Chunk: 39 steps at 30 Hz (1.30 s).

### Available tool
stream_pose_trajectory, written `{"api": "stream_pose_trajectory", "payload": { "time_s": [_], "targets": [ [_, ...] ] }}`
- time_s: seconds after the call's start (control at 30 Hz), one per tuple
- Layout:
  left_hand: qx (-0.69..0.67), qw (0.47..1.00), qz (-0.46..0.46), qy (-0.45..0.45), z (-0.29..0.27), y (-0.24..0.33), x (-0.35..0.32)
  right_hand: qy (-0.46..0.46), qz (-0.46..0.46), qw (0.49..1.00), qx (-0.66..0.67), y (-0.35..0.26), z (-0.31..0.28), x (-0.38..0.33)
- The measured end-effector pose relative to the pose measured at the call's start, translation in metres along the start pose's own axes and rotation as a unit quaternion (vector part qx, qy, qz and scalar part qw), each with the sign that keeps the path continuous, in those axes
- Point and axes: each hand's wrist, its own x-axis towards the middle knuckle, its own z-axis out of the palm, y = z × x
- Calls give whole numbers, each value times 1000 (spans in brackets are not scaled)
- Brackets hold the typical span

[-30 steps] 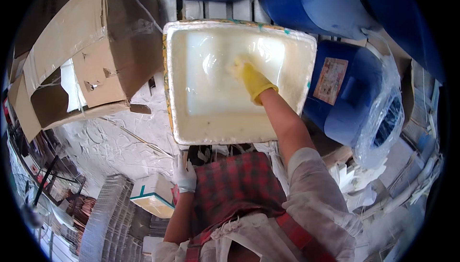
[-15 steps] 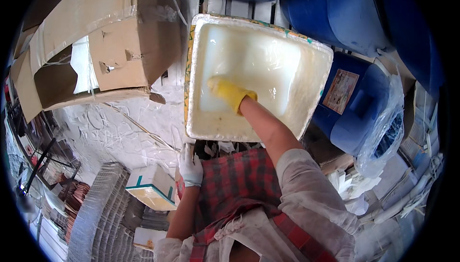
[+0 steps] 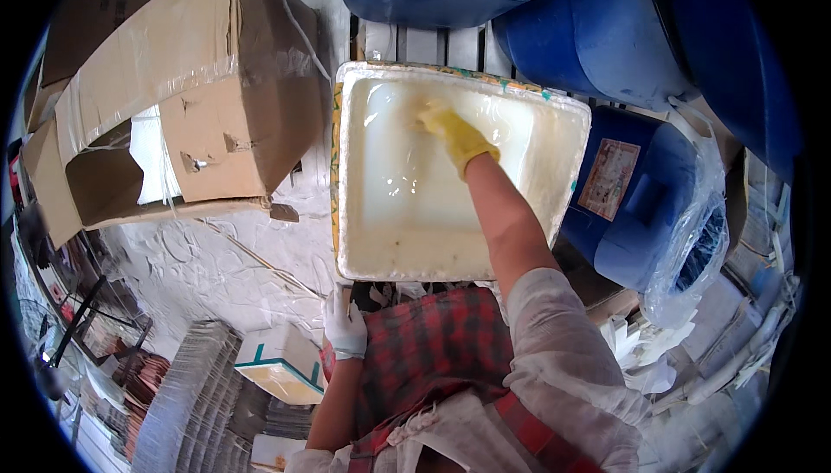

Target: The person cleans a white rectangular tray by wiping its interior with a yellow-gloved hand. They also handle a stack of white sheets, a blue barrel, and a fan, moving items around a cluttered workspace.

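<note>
A white foam box with a thick rim stands in front of me, holding cloudy whitish liquid. My right hand, in a yellow rubber glove, reaches into the box near its far side. Its fingertips are at the liquid and blurred, so I cannot make out their grip or anything in them. My left hand, in a white glove, lies by the box's near left corner, beside my red and black checked apron. Its fingers stretch out toward the corner, with a gap by the thumb, and nothing shows in them.
Blue plastic drums line the far right, with another blue drum right of the box. A torn cardboard box stands far left. Near left are a small white box with green tape and stacked grey trays.
My right hand has moved farther away and to the right inside the foam box. The whole view has shifted slightly, so the box sits lower. My left hand stays by the near left corner.
</note>
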Motion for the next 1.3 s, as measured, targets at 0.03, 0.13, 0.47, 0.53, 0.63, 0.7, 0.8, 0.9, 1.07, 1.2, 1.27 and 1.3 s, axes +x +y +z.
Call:
{"api": "stream_pose_trajectory", "payload": {
  "time_s": [0.03, 0.13, 0.47, 0.53, 0.63, 0.7, 0.8, 0.9, 1.07, 1.2, 1.27, 1.3],
  "targets": [
    [3, 1000, 6, 5, -3, 2, 4, 9, 0, 1000, 11, -7, -8, 2],
    [0, 1000, 12, 12, -7, 5, 7, 15, 11, 1000, -21, -17, -30, -2],
    [-67, 992, 74, 76, -22, 14, 19, -13, 68, 924, -375, 105, -49, -44],
    [-112, 986, 97, 83, -49, 50, 31, -24, -100, 973, -206, 95, -48, -51],
    [-134, 965, 174, 145, -127, 140, 84, 10, -204, 932, -298, 35, -35, -65],
    [-167, 935, 238, 205, -185, 197, 132, -12, -62, 933, -354, -6, -29, -80],
    [-249, 883, 291, 272, -260, 266, 206, 12, 43, 966, -255, -58, -29, -109],
    [-276, 879, 289, 260, -301, 297, 285, -26, 110, 974, -197, -111, -27, -146],
    [-250, 923, 268, 117, -309, 316, 397, 24, -46, 986, -161, -129, -34, -191],
    [-188, 940, 267, 101, -307, 336, 422, 24, -52, 984, -171, -136, -42, -216],
    [-163, 948, 257, 92, -305, 343, 420, 21, -59, 981, -185, -133, -47, -224],
    [-154, 955, 231, 101, -304, 341, 421, 21, -66, 980, -188, -133, -48, -230]
  ]
}}
